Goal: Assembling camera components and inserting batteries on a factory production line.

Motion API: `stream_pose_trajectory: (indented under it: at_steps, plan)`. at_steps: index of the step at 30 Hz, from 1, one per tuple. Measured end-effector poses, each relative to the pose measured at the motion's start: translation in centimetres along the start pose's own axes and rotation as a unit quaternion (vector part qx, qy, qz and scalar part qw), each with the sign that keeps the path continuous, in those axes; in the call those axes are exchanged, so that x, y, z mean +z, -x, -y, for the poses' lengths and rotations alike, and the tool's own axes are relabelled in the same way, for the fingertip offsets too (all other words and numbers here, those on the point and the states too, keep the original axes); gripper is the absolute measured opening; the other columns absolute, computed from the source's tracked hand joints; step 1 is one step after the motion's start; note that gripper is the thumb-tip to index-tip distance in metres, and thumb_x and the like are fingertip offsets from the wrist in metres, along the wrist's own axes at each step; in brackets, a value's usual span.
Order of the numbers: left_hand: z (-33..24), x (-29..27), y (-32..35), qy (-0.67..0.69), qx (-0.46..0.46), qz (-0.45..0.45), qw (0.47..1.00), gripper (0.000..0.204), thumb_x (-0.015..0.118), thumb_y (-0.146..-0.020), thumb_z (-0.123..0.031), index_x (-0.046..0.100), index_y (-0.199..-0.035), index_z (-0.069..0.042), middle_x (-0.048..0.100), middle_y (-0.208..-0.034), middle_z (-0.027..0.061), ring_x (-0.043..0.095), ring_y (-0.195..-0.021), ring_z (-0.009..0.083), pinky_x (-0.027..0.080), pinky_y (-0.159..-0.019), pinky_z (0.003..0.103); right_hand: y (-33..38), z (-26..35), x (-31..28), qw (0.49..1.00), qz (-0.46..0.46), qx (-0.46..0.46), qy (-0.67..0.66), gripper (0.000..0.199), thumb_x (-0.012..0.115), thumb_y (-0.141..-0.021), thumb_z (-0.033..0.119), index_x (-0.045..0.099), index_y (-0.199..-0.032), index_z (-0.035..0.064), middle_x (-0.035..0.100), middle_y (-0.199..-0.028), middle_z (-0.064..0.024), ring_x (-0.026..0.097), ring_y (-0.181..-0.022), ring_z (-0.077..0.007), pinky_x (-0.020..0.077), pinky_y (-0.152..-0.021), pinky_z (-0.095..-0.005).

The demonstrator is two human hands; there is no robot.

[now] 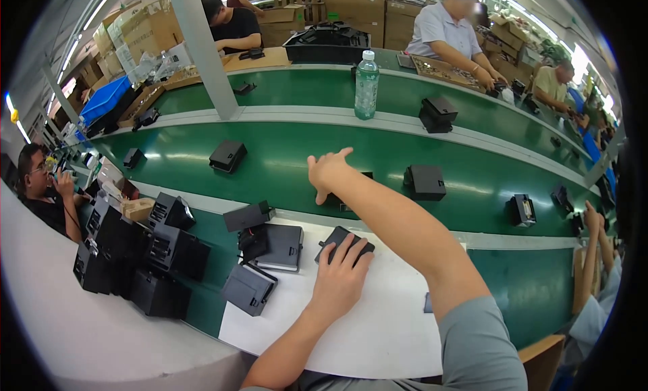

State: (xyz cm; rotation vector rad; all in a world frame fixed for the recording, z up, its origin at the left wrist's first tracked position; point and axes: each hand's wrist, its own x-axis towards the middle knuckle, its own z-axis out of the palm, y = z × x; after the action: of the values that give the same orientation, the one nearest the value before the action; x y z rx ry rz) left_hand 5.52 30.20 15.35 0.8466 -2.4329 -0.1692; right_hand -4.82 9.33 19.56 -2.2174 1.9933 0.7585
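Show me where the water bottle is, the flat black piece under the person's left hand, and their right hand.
Water bottle [366, 87]: head view, on its clear green body below the cap.
Flat black piece [337, 238]: head view, on its bare far corner.
Right hand [329, 172]: head view, on the back of the hand.

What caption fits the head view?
Left hand rests on a black part; right hand reaches over the green conveyor.

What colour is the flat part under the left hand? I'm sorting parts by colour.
Black. The flat part lies under the left hand on the white mat, seen in the head view.
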Motion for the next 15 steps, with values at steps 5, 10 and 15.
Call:
stream_pose_trajectory:
  at_steps: [5,10,15]
  plan:
    - [0.2,-0.5,-0.2,0.029,-0.023,-0.022,0.999,0.024,0.066,-0.081,-0.01,0.062,-0.105,-0.007,0.056,-0.13,0.0057,0.046,-0.128,0.0249,0.034,-0.103,0.042,-1.4,-0.3,0.2,0.996,-0.003,0.03,-0.085,0.105,0.088,-0.059,0.039,0.033,-0.14,0.002,0.042,-0.135,-0.0167,0.041,-0.123,-0.0333,0.0358,-0.089,-0.0771]
    - [1.4,-1.2,-0.2,0.157,-0.072,-0.056,0.983,0.037,0.068,-0.079,-0.006,0.057,-0.115,-0.007,0.055,-0.131,0.008,0.046,-0.129,0.0261,0.035,-0.103,0.042,-0.6,-0.9,2.8,0.951,-0.088,0.078,-0.286,0.101,0.082,-0.064,0.032,0.026,-0.142,0.0011,0.031,-0.138,-0.0174,0.038,-0.121,-0.0382,0.0428,-0.083,-0.0728]
    - [2.1,-3.5,-1.5,0.131,-0.132,-0.235,0.954,0.06,0.069,-0.076,0.0,0.045,-0.13,-0.007,0.055,-0.131,0.0136,0.048,-0.127,0.0303,0.036,-0.104,0.043,5.8,-2.0,2.8,0.767,-0.153,-0.074,-0.619,0.095,0.07,-0.079,0.039,0.014,-0.147,0.003,0.028,-0.139,-0.0229,0.042,-0.119,-0.0404,0.0494,-0.083,-0.0555]
